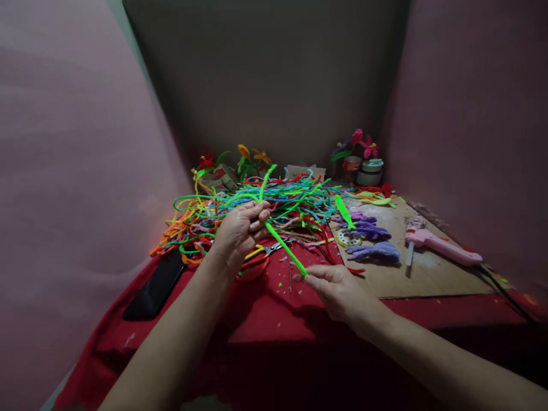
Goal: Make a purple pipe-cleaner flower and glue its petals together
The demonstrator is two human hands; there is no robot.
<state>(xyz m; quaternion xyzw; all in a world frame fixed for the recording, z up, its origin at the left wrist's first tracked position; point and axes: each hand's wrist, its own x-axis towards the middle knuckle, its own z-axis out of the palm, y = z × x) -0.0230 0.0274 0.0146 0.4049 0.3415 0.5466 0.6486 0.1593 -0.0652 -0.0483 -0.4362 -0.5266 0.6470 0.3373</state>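
My left hand [240, 230] is closed around a bright green pipe cleaner [283, 246], which sticks up above my fingers and runs down to the right. My right hand [338, 291] pinches the lower end of that same green pipe cleaner between thumb and fingertips. Both hands hover over the red tablecloth [265, 311], just in front of a tangled pile of multicoloured pipe cleaners [257, 208].
Scissors [262, 255] lie under my left hand. A black phone [154, 285] rests at the left. A wooden board [428, 268] at the right carries purple fuzzy pieces [372, 240], a green leaf shape [343, 211] and a pink glue gun [440, 245]. Finished pipe-cleaner flowers [362, 145] stand at the back.
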